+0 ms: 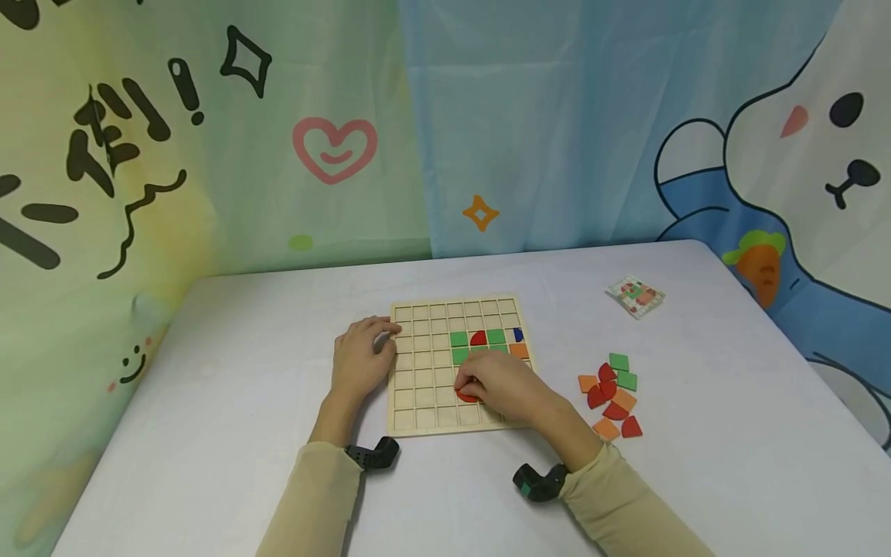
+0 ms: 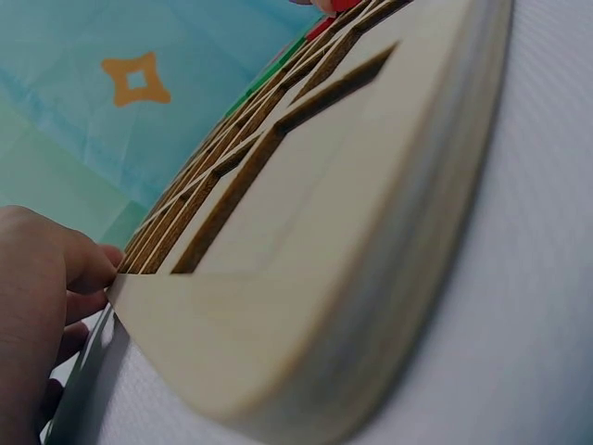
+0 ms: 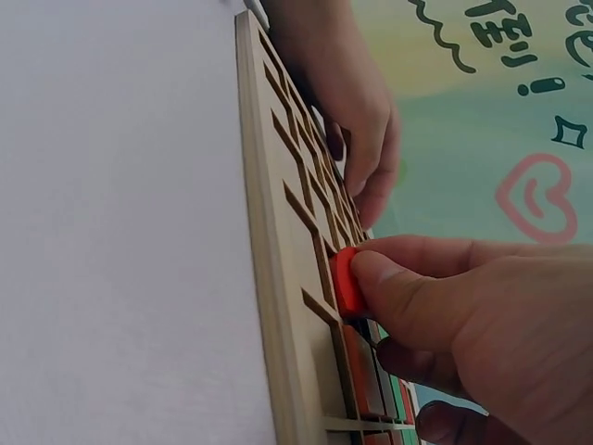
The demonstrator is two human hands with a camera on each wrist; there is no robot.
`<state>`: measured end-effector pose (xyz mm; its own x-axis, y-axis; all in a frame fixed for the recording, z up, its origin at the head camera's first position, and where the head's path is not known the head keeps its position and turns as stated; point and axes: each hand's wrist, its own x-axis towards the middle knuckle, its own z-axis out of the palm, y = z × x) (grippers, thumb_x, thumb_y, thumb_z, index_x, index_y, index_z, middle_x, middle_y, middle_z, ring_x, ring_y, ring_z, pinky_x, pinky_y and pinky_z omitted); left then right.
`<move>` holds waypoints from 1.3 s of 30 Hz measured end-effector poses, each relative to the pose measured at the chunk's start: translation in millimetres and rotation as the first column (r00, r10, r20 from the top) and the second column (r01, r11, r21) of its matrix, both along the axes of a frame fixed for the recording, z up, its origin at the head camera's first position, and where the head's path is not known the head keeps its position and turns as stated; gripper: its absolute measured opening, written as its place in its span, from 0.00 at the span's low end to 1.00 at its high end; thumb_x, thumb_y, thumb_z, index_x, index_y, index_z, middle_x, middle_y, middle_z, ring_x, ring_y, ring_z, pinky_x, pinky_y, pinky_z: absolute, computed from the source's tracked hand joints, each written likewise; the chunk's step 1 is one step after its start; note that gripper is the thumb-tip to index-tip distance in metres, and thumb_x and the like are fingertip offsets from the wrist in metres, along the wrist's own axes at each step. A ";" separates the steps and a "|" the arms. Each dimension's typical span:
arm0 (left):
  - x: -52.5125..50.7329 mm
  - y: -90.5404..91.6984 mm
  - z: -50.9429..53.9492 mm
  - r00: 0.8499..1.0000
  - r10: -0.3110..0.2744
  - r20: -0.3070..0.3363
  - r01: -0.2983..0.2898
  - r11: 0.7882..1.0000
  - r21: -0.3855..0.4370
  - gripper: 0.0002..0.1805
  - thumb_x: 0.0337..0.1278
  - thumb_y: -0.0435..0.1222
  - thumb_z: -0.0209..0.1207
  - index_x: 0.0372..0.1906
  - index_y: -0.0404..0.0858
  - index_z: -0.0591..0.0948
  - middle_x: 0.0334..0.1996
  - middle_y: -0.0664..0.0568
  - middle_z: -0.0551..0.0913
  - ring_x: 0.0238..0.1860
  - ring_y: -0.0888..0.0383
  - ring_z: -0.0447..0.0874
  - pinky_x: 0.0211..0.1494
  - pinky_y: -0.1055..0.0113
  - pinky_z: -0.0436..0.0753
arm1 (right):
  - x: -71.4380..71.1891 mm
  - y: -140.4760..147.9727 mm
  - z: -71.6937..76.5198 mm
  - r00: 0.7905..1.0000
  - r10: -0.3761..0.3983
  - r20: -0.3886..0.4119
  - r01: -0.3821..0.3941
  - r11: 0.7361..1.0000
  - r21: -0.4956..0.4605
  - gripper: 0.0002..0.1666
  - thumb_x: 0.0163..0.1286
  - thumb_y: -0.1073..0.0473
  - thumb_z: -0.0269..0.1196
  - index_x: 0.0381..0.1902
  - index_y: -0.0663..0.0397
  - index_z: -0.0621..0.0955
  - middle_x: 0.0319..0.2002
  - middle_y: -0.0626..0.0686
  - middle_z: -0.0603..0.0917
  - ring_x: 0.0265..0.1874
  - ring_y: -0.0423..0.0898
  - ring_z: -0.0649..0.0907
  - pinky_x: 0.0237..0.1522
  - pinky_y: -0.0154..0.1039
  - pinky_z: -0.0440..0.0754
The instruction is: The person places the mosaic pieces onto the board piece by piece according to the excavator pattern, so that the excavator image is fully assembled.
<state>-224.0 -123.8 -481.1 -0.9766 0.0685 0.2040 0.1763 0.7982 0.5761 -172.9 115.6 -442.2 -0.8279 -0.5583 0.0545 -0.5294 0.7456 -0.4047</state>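
A wooden grid board [image 1: 425, 379] lies on the table, with green, red, orange and blue pieces in its right-hand cells. My right hand [image 1: 504, 383] is over the lower middle of the board. In the right wrist view its thumb and finger pinch a red piece [image 3: 347, 283] at a cell. The left hand [image 1: 362, 360] rests at the board's left edge, fingertips touching the rim; in the left wrist view the hand [image 2: 42, 306] is beside the board's edge [image 2: 250, 343]. Cells beneath the right hand are hidden in the head view.
Loose red, green and orange pieces [image 1: 607, 391] lie scattered to the right of the board. A small patterned card stack [image 1: 635, 296] sits at the back right. Behind the white table [image 1: 237, 371] hangs a printed curtain.
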 end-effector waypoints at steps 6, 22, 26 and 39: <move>-0.3 -0.2 -1.4 1.000 -0.003 -0.005 0.003 1.000 -0.005 0.14 0.60 0.39 0.51 0.47 0.48 0.83 0.58 0.54 0.79 0.64 0.52 0.69 0.66 0.46 0.63 | 2.1 -1.9 0.2 0.999 -0.030 0.013 0.030 1.000 0.002 0.02 0.61 0.56 0.66 0.30 0.40 0.84 0.33 0.38 0.79 0.35 0.37 0.79 0.43 0.36 0.80; -0.5 -0.9 -1.7 1.000 -0.007 -0.014 0.007 1.000 -0.006 0.15 0.59 0.39 0.52 0.47 0.48 0.83 0.57 0.54 0.79 0.64 0.52 0.69 0.65 0.45 0.63 | 4.1 -3.1 0.1 0.998 -0.055 -0.041 0.055 0.998 0.011 0.05 0.59 0.54 0.68 0.26 0.38 0.81 0.29 0.37 0.76 0.32 0.35 0.77 0.36 0.33 0.77; -0.6 -1.3 -2.6 1.000 -0.008 -0.020 0.007 1.000 -0.012 0.14 0.59 0.39 0.51 0.47 0.48 0.83 0.57 0.54 0.79 0.64 0.52 0.70 0.65 0.45 0.64 | 3.8 -2.9 -0.5 0.997 -0.053 -0.047 0.054 0.998 0.013 0.05 0.59 0.54 0.68 0.26 0.38 0.81 0.29 0.37 0.76 0.31 0.35 0.77 0.35 0.32 0.77; -0.4 -0.9 -2.5 1.000 -0.009 -0.015 0.008 1.000 -0.011 0.14 0.60 0.39 0.52 0.47 0.48 0.83 0.57 0.54 0.79 0.64 0.51 0.70 0.65 0.45 0.63 | 2.5 -0.8 -0.5 0.995 -0.071 -0.067 0.074 0.996 0.054 0.03 0.57 0.54 0.69 0.26 0.38 0.83 0.28 0.35 0.77 0.33 0.36 0.80 0.36 0.34 0.79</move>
